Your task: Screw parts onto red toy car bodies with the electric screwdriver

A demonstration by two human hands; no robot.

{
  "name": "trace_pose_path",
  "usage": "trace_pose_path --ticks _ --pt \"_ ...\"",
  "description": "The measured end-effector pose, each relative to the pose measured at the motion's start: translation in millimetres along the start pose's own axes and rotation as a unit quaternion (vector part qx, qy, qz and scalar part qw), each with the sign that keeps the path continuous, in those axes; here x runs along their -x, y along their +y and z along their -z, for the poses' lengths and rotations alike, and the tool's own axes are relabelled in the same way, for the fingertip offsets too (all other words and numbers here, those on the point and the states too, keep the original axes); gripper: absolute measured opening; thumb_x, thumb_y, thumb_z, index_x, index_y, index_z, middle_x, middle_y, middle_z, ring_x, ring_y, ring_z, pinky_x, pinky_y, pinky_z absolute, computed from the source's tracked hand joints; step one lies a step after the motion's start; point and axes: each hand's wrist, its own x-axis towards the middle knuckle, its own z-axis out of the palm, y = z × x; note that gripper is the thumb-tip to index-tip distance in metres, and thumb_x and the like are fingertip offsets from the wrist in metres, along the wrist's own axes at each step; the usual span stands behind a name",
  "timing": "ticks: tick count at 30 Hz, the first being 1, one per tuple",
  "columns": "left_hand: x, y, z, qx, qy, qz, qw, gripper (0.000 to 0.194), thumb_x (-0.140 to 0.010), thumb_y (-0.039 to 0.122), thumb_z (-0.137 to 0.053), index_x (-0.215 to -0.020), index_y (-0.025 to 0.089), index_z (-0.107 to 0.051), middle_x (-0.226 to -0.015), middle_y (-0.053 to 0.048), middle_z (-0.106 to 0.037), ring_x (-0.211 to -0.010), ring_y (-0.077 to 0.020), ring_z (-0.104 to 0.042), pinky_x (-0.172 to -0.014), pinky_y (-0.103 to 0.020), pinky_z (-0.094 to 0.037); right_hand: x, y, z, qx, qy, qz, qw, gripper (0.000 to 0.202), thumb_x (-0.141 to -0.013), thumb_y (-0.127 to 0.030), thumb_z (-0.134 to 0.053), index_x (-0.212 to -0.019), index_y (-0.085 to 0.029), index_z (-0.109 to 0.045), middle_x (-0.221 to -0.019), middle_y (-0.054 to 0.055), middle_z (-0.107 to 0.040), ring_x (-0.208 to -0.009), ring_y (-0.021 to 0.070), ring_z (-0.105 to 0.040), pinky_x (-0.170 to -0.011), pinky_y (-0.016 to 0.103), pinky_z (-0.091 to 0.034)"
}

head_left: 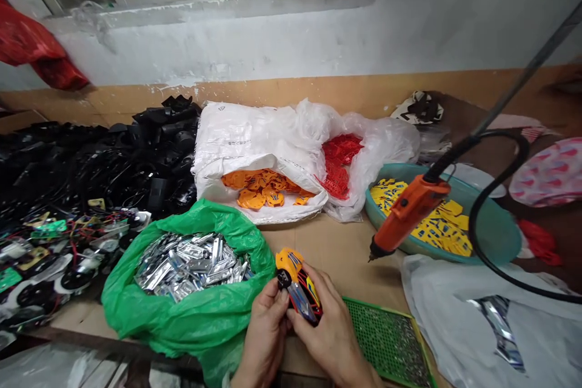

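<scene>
An orange, black and silver-blue plastic assembly [297, 285] is held up between both hands at the lower middle. My left hand [267, 327] pinches the black round part at its left side, fingers closed. Wrapped round the right side and lower end is my right hand [325, 327], its fingers partly hidden behind the assembly. To the left of my hands stands a green bag [182, 321] of shiny silver parts [195, 264]. A green perforated tray [382, 339] with small metal pieces, likely screws, lies just right of my right hand.
An orange electric screwdriver [407, 215] hangs at the right, before a teal basin [495, 230] of yellow parts. A white sack [254, 133] holds orange parts; a clear bag [386, 139] holds red ones. Black parts [91, 163] and wired components [59, 248] are heaped left.
</scene>
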Motion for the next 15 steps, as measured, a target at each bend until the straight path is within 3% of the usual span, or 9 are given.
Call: trace_pose_path --ticks 6,10,15 --pt "1.6 8.9 -5.0 -0.072 0.031 -0.012 0.997 0.033 -0.071 0.035 -0.084 -0.100 0.019 -0.078 -0.092 -0.007 -0.078 -0.080 -0.0202 -0.071 -0.074 -0.028 -0.055 -4.1 3.0 -5.3 -0.032 -0.012 -0.013 0.999 0.060 -0.082 -0.022 -0.061 -0.140 -0.019 -0.048 -0.134 0.014 -0.063 -0.121 0.0301 -0.062 -0.102 0.045 -0.053" --pt "2.1 19.0 -5.9 -0.122 0.031 -0.027 0.992 0.034 -0.072 0.039 -0.082 -0.099 0.017 -0.079 -0.085 -0.006 -0.077 -0.072 -0.0184 -0.067 -0.062 -0.025 -0.053 -6.4 -1.1 -3.9 -0.057 -0.052 -0.009 0.997 0.059 -0.086 -0.025 -0.061 -0.143 -0.020 -0.045 -0.138 0.014 -0.060 -0.125 0.0291 -0.059 -0.105 0.043 -0.050" --pt "7.0 30.7 -6.4 -0.193 0.025 -0.054 0.979 0.034 -0.073 0.041 -0.079 -0.095 0.015 -0.079 -0.083 -0.007 -0.076 -0.071 -0.0175 -0.064 -0.062 -0.025 -0.053 -9.8 -11.6 -0.4 -0.135 -0.089 -0.018 0.987 0.054 -0.091 -0.031 -0.059 -0.142 -0.022 -0.048 -0.139 0.012 -0.060 -0.126 0.0273 -0.058 -0.107 0.038 -0.047"
